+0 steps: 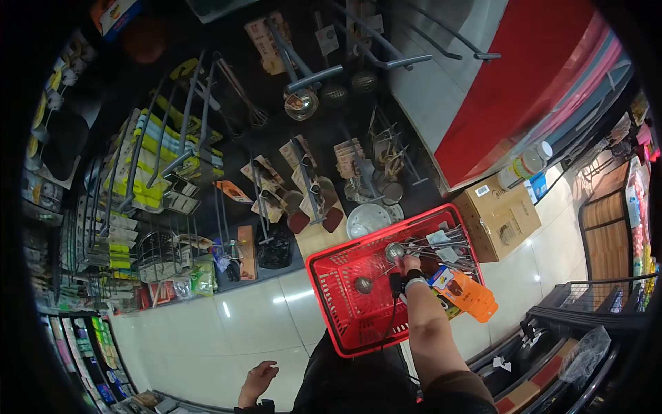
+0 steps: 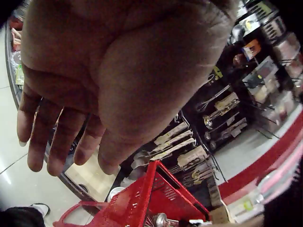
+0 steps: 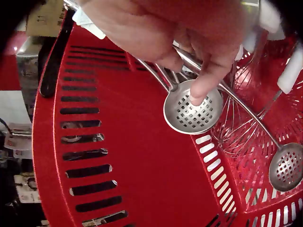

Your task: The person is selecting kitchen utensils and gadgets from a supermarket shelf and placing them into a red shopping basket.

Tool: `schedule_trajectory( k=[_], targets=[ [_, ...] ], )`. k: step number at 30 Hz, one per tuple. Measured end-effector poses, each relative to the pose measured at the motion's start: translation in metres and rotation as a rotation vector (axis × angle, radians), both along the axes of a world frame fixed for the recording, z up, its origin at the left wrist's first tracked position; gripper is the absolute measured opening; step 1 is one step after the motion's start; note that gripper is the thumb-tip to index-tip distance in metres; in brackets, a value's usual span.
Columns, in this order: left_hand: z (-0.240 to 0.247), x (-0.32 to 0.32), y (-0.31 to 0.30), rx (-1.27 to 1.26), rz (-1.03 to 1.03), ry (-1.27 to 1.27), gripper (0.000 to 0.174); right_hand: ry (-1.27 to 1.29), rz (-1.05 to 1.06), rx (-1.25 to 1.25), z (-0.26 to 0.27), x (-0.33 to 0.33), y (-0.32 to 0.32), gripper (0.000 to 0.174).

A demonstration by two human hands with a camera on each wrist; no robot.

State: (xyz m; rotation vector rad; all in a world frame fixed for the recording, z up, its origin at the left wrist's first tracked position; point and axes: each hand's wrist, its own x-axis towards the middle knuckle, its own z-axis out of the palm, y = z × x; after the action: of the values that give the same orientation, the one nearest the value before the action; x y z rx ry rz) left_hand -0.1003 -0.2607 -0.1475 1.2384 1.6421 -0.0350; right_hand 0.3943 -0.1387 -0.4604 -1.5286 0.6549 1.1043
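My right hand (image 1: 409,264) reaches into a red shopping basket (image 1: 329,309), its fingers curled round the handle end of a perforated skimmer (image 3: 185,115). One fingertip rests on the holed bowl in the right wrist view. A second skimmer (image 3: 286,166) lies lower in the basket, also seen as a small holed bowl (image 1: 363,284) in the head view. Wire whisks (image 3: 236,126) lie beside the held skimmer. My left hand (image 1: 259,379) hangs away from the basket, holding nothing; its palm (image 2: 94,71) and loosely extended fingers fill much of the left wrist view.
An orange-carded package (image 1: 472,297) sticks out over the basket's right side. Behind the basket stands a cardboard box (image 1: 502,217). Hooks on the dark rack carry ladles (image 1: 301,103), spatulas and carded utensils. Tiled floor (image 1: 269,314) lies to the left; a dark cart (image 1: 552,359) stands at lower right.
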Motion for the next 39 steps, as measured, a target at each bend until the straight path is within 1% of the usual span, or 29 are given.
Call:
schedule_trajectory(
  k=[2,3,5,6,7,9,10,11,13,14,15,17,18,19,21,22,23,25,27,28,29,30,31,33,34,35,37,39],
  targets=[
    [0.000,0.002,0.000,-0.013,0.008,0.005,0.027,-0.070,0.120,-0.102,-0.012,0.000,0.001,0.019],
    [-0.001,0.001,-0.001,-0.027,0.013,0.003,0.027,-0.066,0.117,-0.103,-0.019,-0.001,-0.001,0.019],
    [-0.006,-0.005,0.000,-0.025,-0.010,-0.006,0.027,-0.139,0.175,-0.098,-0.028,0.000,-0.012,0.025],
    [-0.004,-0.001,0.005,0.000,-0.028,-0.008,0.026,-0.094,0.161,-0.100,-0.013,0.000,-0.012,0.028],
    [-0.002,0.003,0.010,0.027,-0.047,-0.013,0.026,-0.099,0.153,-0.100,0.002,-0.004,-0.013,0.028],
    [-0.003,0.007,0.020,0.056,-0.096,-0.008,0.026,-0.219,0.161,-0.186,0.018,-0.007,-0.016,0.028],
    [-0.004,0.009,0.025,0.085,-0.137,0.002,0.026,-0.152,0.083,-0.142,0.027,-0.006,-0.019,0.025],
    [-0.004,0.013,0.032,0.088,-0.146,-0.008,0.026,-0.160,0.073,-0.141,0.028,-0.003,-0.023,0.025],
    [-0.005,0.018,0.043,0.136,-0.213,-0.008,0.026,-0.084,0.101,-0.155,0.030,0.004,-0.028,0.024],
    [-0.011,0.016,0.046,0.151,-0.219,-0.033,0.026,-0.096,0.113,-0.140,0.041,0.005,-0.034,0.022],
    [-0.006,0.023,0.050,0.156,-0.224,-0.040,0.026,-0.103,0.107,-0.136,0.054,0.004,-0.038,0.022],
    [0.006,0.038,0.064,0.162,-0.289,-0.031,0.027,-0.169,0.139,-0.038,0.080,0.000,-0.043,0.022],
    [0.005,0.041,0.069,0.169,-0.335,-0.023,0.029,-0.278,0.170,-0.078,0.092,-0.003,-0.042,0.025],
    [0.006,0.045,0.073,0.179,-0.336,-0.028,0.029,-0.285,0.167,-0.070,0.105,-0.005,-0.041,0.025],
    [0.008,0.056,0.083,0.235,-0.414,-0.040,0.029,-0.548,0.381,0.156,0.136,-0.007,-0.040,0.025],
    [0.011,0.064,0.089,0.250,-0.418,-0.049,0.029,-0.544,0.539,0.208,0.152,-0.001,-0.039,0.026],
    [0.015,0.073,0.095,0.266,-0.426,-0.087,0.031,-0.701,0.651,0.371,0.201,-0.006,-0.039,0.026],
    [0.018,0.092,0.107,0.304,-0.434,-0.136,0.033,-0.742,0.910,0.376,0.239,-0.001,-0.032,0.025],
    [0.013,0.112,0.118,0.355,-0.380,-0.253,0.043,-0.723,0.889,0.541,0.314,-0.015,-0.028,0.022],
    [0.016,0.124,0.123,0.373,-0.378,-0.262,0.043,-0.729,0.937,0.638,0.349,-0.020,-0.028,0.018],
    [0.021,0.137,0.127,0.410,-0.362,-0.367,0.048,-0.745,0.940,0.646,0.370,-0.021,-0.028,0.018],
    [0.025,0.147,0.130,0.444,-0.343,-0.469,0.053,-0.744,0.945,0.734,0.385,-0.024,-0.029,0.017],
    [0.028,0.153,0.131,0.456,-0.336,-0.473,0.053,-0.739,0.953,0.822,0.401,-0.027,-0.029,0.015],
    [0.034,0.163,0.134,0.013,-0.162,-0.869,0.054,-0.723,0.998,0.877,0.435,-0.031,-0.029,0.014],
    [0.040,0.165,0.136,-0.085,-0.185,-0.941,0.050,-0.737,0.996,0.938,0.449,-0.033,-0.029,0.013],
    [0.047,0.167,0.134,-0.070,-0.187,-0.947,0.050,-0.754,0.993,0.999,0.463,-0.036,-0.029,0.012],
    [0.063,0.174,0.132,-0.161,-0.255,-1.062,0.048,-0.764,0.971,1.002,0.490,-0.043,-0.029,0.012],
    [0.069,0.178,0.132,-0.159,-0.241,-1.076,0.048,-0.877,1.006,0.954,0.506,-0.045,-0.027,0.012]
  ],
)
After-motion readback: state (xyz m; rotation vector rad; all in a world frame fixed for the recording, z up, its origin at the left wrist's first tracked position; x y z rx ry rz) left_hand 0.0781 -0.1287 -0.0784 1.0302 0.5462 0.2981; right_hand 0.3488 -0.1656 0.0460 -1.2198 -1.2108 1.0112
